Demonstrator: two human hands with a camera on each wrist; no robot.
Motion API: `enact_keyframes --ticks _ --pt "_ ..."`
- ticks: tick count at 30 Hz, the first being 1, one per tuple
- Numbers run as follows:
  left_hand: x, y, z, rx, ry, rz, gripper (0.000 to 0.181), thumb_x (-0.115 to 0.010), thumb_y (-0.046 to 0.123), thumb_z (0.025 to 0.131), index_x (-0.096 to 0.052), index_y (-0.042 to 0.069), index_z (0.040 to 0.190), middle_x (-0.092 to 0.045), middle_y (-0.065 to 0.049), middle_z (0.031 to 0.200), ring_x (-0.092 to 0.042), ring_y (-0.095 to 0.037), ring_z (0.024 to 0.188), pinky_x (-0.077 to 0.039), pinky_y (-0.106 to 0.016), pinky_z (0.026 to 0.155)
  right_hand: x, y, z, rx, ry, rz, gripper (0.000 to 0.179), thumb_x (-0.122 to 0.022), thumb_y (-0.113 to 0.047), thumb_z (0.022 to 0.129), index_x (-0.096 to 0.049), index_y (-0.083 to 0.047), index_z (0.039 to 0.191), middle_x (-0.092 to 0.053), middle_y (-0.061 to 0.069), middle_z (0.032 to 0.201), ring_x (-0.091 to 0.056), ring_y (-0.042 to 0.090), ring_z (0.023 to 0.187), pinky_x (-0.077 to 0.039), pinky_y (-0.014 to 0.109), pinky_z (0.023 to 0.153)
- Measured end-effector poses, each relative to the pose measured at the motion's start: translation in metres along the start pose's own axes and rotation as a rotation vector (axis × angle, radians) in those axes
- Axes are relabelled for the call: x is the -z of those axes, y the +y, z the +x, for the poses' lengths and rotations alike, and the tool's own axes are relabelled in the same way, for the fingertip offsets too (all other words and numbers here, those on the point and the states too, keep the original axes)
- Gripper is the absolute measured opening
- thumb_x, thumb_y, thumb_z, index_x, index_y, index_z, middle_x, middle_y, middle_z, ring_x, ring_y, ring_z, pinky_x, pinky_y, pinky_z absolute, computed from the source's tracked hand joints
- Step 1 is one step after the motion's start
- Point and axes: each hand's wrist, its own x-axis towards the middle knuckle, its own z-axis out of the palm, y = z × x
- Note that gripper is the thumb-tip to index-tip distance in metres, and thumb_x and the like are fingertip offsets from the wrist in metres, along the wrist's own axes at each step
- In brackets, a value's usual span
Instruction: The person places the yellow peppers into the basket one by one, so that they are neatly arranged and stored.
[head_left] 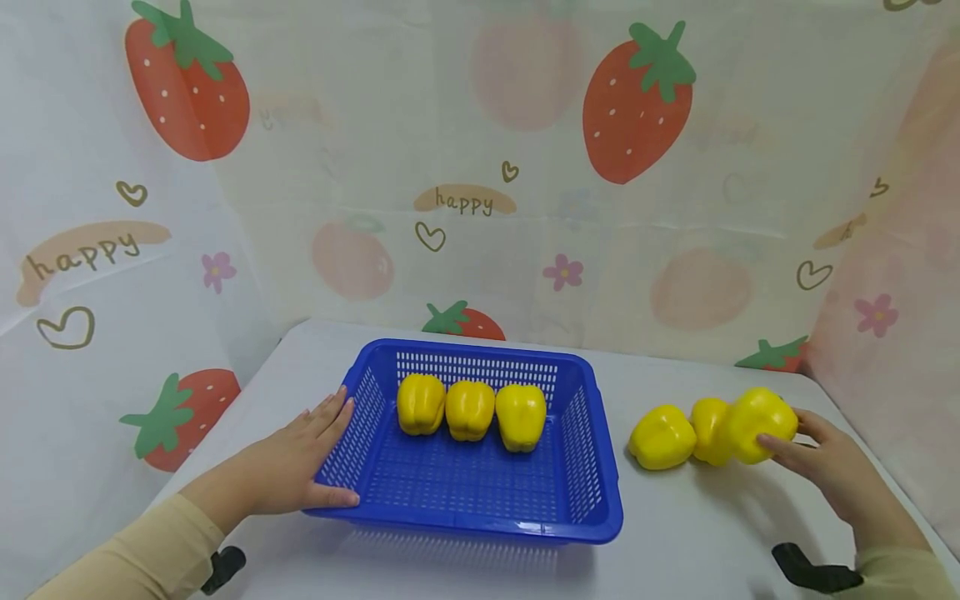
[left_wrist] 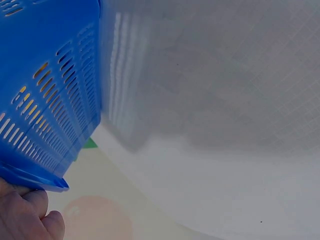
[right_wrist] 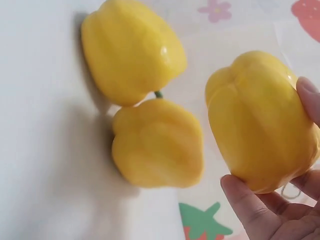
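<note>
My right hand (head_left: pixel 832 462) holds a yellow bell pepper (head_left: pixel 757 425) between thumb and fingers, raised above the table. In the right wrist view, this held pepper (right_wrist: pixel 257 122) is beside two more yellow bell peppers (right_wrist: pixel 132 52) that lie on the table; one shows a bit of green stem. A blue plastic basket (head_left: pixel 465 529) with slotted walls stands before me, and three yellow bell peppers (head_left: pixel 470 411) sit in a row at its back. My left hand (head_left: pixel 288 462) rests on the basket's left rim, fingers extended and thumb at the front corner. In the left wrist view, fingertips (left_wrist: pixel 37 202) show at the rim.
A white table (head_left: pixel 675 533) carries everything. Behind it and along both sides hangs a pale cloth (head_left: pixel 465 100) printed with strawberries, hearts and flowers. Dark straps (head_left: pixel 813 571) are at both wrists. The two loose peppers (head_left: pixel 663 437) lie to the right of the basket.
</note>
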Motion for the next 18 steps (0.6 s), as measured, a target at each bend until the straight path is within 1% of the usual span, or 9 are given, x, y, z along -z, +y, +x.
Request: enact_keyframes --ticks 2,5,9,13,16,18 --pt "0.0 0.0 0.0 -0.001 -0.003 -0.003 0.109 -0.043 0.076 0.063 -0.007 0.007 0.14 0.003 -0.01 0.145 -0.005 -0.027 0.131 -0.015 -0.048 0.101 -0.001 -0.007 0.001 0.011 -0.006 -0.004 0.073 -0.053 -0.043 0.083 -0.025 0.003 0.132 -0.026 0.029 0.129 -0.039 0.042 0.105 -0.036 0.058 0.081" --pt "0.0 0.0 0.0 0.001 -0.006 -0.004 0.109 -0.043 0.076 0.063 -0.007 0.007 0.14 0.003 -0.01 0.145 -0.005 -0.026 0.131 -0.015 -0.047 0.102 -0.002 -0.018 0.003 0.018 -0.025 0.005 0.073 -0.054 -0.044 0.082 -0.025 0.0 0.132 -0.023 0.028 0.132 -0.034 0.046 0.11 -0.033 0.061 0.08" --pt "0.001 0.001 -0.001 0.003 -0.008 -0.002 0.109 -0.043 0.076 0.063 -0.006 0.007 0.14 0.004 -0.009 0.145 -0.004 -0.026 0.131 -0.015 -0.047 0.102 -0.004 -0.03 0.006 0.039 -0.045 -0.01 0.074 -0.055 -0.044 0.081 -0.024 -0.002 0.134 -0.023 0.025 0.134 -0.032 0.046 0.112 -0.031 0.062 0.079" --pt "0.001 0.001 -0.001 0.006 -0.008 -0.001 0.11 -0.043 0.077 0.063 -0.007 0.007 0.14 0.003 -0.01 0.145 -0.005 -0.026 0.131 -0.015 -0.047 0.102 -0.007 -0.041 0.008 0.093 -0.053 -0.018 0.071 -0.055 -0.041 0.082 -0.025 -0.003 0.134 -0.029 0.022 0.131 -0.037 0.043 0.11 -0.033 0.06 0.081" --pt "0.002 0.002 -0.001 0.009 -0.009 -0.005 0.11 -0.043 0.077 0.062 -0.007 0.007 0.14 0.003 -0.01 0.145 -0.006 -0.027 0.131 -0.015 -0.048 0.101 -0.011 -0.05 0.01 0.157 -0.058 -0.008 0.065 -0.056 -0.037 0.083 -0.029 -0.005 0.133 -0.035 0.018 0.127 -0.042 0.038 0.106 -0.036 0.056 0.082" --pt "0.003 0.002 -0.001 0.011 -0.01 -0.006 0.11 -0.043 0.077 0.062 -0.007 0.007 0.14 0.003 -0.01 0.145 -0.006 -0.027 0.131 -0.015 -0.048 0.101 -0.014 -0.057 0.011 0.181 -0.068 -0.003 0.064 -0.057 -0.036 0.083 -0.031 -0.006 0.132 -0.036 0.015 0.126 -0.044 0.037 0.105 -0.037 0.055 0.083"
